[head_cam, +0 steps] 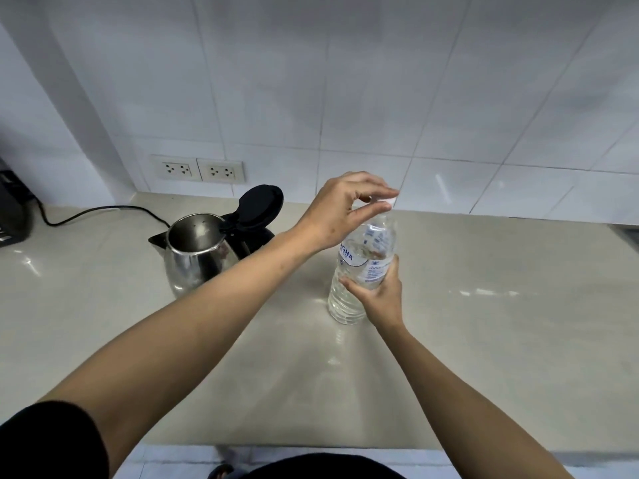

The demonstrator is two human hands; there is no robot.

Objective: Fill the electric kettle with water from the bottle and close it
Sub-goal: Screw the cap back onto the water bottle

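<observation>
A clear plastic water bottle (pixel 349 305) with a white and blue label stands upright on the pale counter (pixel 484 340). My right hand (pixel 378 295) is wrapped around its middle. My left hand (pixel 340 209) reaches across from the left, fingertips pinched on the white cap (pixel 389 201) at the bottle's top. To the left of the bottle stands the steel electric kettle (pixel 193 257), its black lid (pixel 259 205) flipped up and back, its inside visible and apparently dry.
A black power cord (pixel 96 212) runs along the counter from the kettle toward a dark appliance (pixel 12 212) at the left edge. Two wall sockets (pixel 198 169) sit on the tiled wall behind. The counter's front edge is near my body.
</observation>
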